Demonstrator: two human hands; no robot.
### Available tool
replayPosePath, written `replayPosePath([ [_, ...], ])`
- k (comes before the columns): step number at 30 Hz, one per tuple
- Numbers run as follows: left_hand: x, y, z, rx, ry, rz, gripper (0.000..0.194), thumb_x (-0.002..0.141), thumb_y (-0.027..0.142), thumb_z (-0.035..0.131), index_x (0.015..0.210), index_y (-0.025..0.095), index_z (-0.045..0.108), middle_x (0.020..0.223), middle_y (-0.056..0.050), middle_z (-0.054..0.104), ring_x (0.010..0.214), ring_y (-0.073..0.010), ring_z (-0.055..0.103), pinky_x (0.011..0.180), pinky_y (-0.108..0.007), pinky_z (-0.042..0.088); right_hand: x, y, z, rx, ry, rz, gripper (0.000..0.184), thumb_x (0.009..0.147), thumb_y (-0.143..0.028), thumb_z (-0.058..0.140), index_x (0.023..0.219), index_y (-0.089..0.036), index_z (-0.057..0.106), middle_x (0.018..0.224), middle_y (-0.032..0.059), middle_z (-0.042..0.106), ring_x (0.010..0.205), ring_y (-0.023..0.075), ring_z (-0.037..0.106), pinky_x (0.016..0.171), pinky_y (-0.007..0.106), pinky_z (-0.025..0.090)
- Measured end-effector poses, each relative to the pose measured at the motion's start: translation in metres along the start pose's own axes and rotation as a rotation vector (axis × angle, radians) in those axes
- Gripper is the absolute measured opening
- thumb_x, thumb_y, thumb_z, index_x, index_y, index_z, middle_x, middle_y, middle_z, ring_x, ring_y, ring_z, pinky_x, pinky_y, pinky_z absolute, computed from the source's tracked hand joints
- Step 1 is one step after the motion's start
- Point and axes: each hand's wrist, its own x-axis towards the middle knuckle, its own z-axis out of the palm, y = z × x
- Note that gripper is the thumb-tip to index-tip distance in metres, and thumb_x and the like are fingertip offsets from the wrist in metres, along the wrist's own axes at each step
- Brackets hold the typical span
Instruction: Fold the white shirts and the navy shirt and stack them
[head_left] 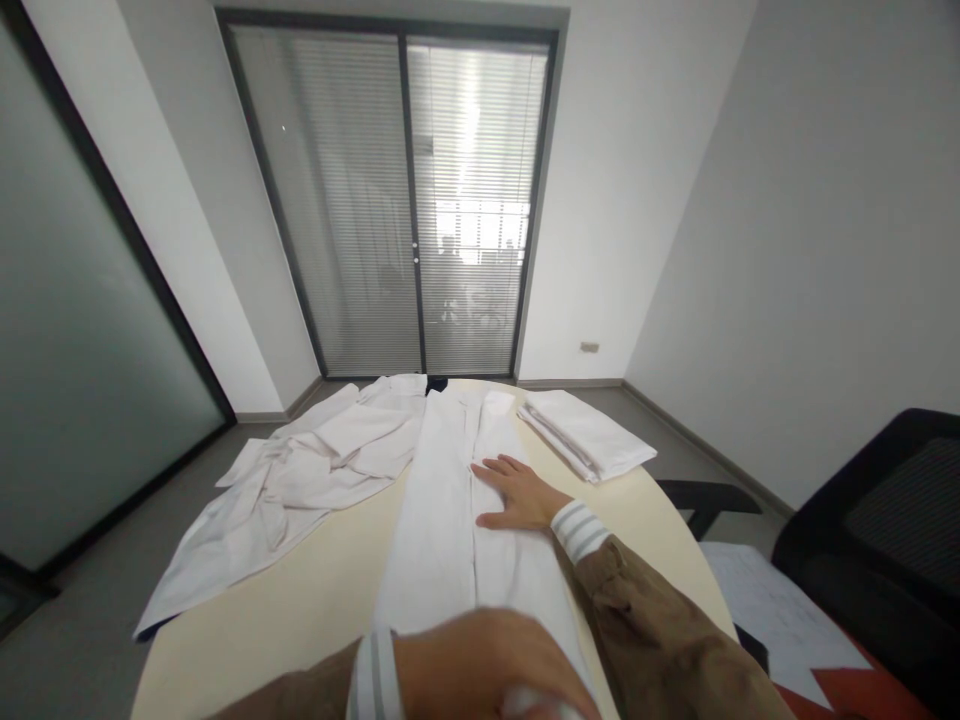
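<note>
White cloth strip [435, 500], one: folded lengthwise, laid down the middle of the table from the far edge toward the near side, one long seam or fold line along it.

Hands, two. Right hand [521, 497]: palm down on the strip, fingers spread apart and pressing flat. Left hand [487, 660]: over the strip's near end, blurred; whether its fingers are parted or gripping cannot be told.

Sleeves [660, 630], two, brown, each with one striped cuff [579, 530].

Folded white bundle [589, 430], one: right of the strip, several layers at its edge.

Loose white heap [322, 455], one, crumpled, left of the strip; number of pieces unclear. It overhangs the table's left edge.

Table [322, 565], one, pale, rounded; near edge cut off.

Dark object [436, 384], one, at the far edge, mostly hidden by cloth.

Black chair [900, 520], one, at right, cut off by the frame; one armrest visible. Beside it, one white-and-red item [780, 600], partly hidden.

Blind-covered glass panels [330, 220], two; view beyond indistinct.

Wall plate [589, 347], one, details too small.
</note>
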Motion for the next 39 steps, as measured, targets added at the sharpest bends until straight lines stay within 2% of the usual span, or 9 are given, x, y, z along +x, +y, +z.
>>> replayPosePath([
  [3, -0.009, -0.015, -0.036, 0.237, 0.361, -0.213, 0.034, 0.094, 0.024, 0.048, 0.126, 0.020, 0.059, 0.143, -0.012, 0.054, 0.134, -0.0238, 0.047, 0.115, -0.044, 0.036, -0.002, -0.003, -0.005, -0.017, -0.001, -0.032, 0.091, 0.074, -0.064, 0.069, 0.153, -0.028, 0.038, 0.152, 0.0148, 0.043, 0.138, 0.0411, 0.036, 0.109, 0.059, 0.033],
  [6, -0.023, -0.043, -0.049, 0.420, 0.423, -0.380, 0.042, 0.096, 0.031, 0.048, 0.136, 0.018, 0.052, 0.159, -0.014, 0.031, 0.148, -0.0302, 0.025, 0.119, -0.053, 0.027, -0.004, -0.009, -0.012, -0.024, 0.021, -0.062, 0.085, 0.070, -0.057, 0.074, 0.146, -0.028, 0.047, 0.140, 0.0150, 0.055, 0.126, 0.0397, 0.047, 0.100, 0.058, 0.041],
  [12, -0.030, -0.073, -0.055, 0.469, 0.323, -0.562, 0.050, 0.101, 0.041, 0.041, 0.149, 0.025, 0.038, 0.152, -0.012, 0.042, 0.132, -0.0280, 0.048, 0.109, -0.048, 0.042, -0.001, -0.010, -0.020, 0.155, 0.082, -0.106, 0.036, 0.078, -0.028, 0.062, 0.113, -0.021, 0.069, 0.104, 0.0079, 0.071, 0.094, 0.0245, 0.063, 0.089, 0.038, 0.049],
  [15, -0.021, -0.077, -0.064, 0.453, 0.341, -0.646, 0.050, 0.101, 0.042, 0.040, 0.149, 0.025, 0.037, 0.140, -0.011, 0.052, 0.116, -0.0256, 0.060, 0.098, -0.042, 0.049, 0.006, -0.002, -0.008, 0.394, 0.077, -0.049, 0.027, 0.080, -0.020, 0.053, 0.102, -0.019, 0.068, 0.089, 0.0037, 0.073, 0.076, 0.0179, 0.064, 0.075, 0.031, 0.051],
  [18, -0.015, -0.088, -0.062, 0.532, 0.324, -0.683, 0.050, 0.097, 0.038, 0.049, 0.144, 0.022, 0.043, 0.138, -0.012, 0.054, 0.118, -0.0281, 0.057, 0.099, -0.045, 0.048, 0.014, 0.009, 0.006, 0.558, 0.172, 0.020, 0.024, 0.084, -0.023, 0.046, 0.101, -0.018, 0.063, 0.082, 0.0030, 0.073, 0.071, 0.0170, 0.064, 0.069, 0.030, 0.051],
  [22, -0.019, -0.104, -0.048, 0.637, 0.325, -0.614, 0.054, 0.096, 0.030, 0.050, 0.148, 0.022, 0.040, 0.159, -0.015, 0.029, 0.143, -0.0338, 0.032, 0.115, -0.052, 0.031, 0.025, 0.033, 0.014, 0.451, 0.504, 0.218, 0.029, 0.091, -0.034, 0.042, 0.109, -0.019, 0.058, 0.078, 0.0036, 0.070, 0.069, 0.0195, 0.064, 0.070, 0.033, 0.051],
  [26, -0.023, -0.112, -0.040, 0.595, 0.330, -0.637, 0.054, 0.098, 0.026, 0.043, 0.151, 0.015, 0.037, 0.160, -0.019, 0.028, 0.148, -0.0322, 0.026, 0.118, -0.049, 0.027, 0.040, 0.061, 0.012, 0.338, 0.665, 0.402, 0.032, 0.093, -0.032, 0.042, 0.117, -0.018, 0.057, 0.101, 0.0099, 0.071, 0.086, 0.0215, 0.068, 0.084, 0.036, 0.052],
  [30, -0.023, -0.114, -0.042, 0.588, 0.318, -0.647, 0.055, 0.097, 0.027, 0.043, 0.151, 0.016, 0.037, 0.159, -0.017, 0.032, 0.148, -0.0304, 0.027, 0.119, -0.048, 0.028, 0.060, 0.079, 0.011, 0.328, 0.705, 0.493, 0.040, 0.094, -0.025, 0.040, 0.133, -0.015, 0.048, 0.122, 0.0149, 0.067, 0.108, 0.0228, 0.066, 0.096, 0.036, 0.048],
  [39, -0.023, -0.115, -0.046, 0.573, 0.297, -0.657, 0.056, 0.097, 0.029, 0.042, 0.151, 0.019, 0.036, 0.159, -0.015, 0.032, 0.149, -0.0312, 0.025, 0.119, -0.050, 0.027, 0.099, 0.093, -0.006, 0.104, 0.605, 0.654, 0.040, 0.099, -0.026, 0.039, 0.138, -0.025, 0.051, 0.111, 0.0099, 0.072, 0.101, 0.0237, 0.068, 0.088, 0.033, 0.047],
])
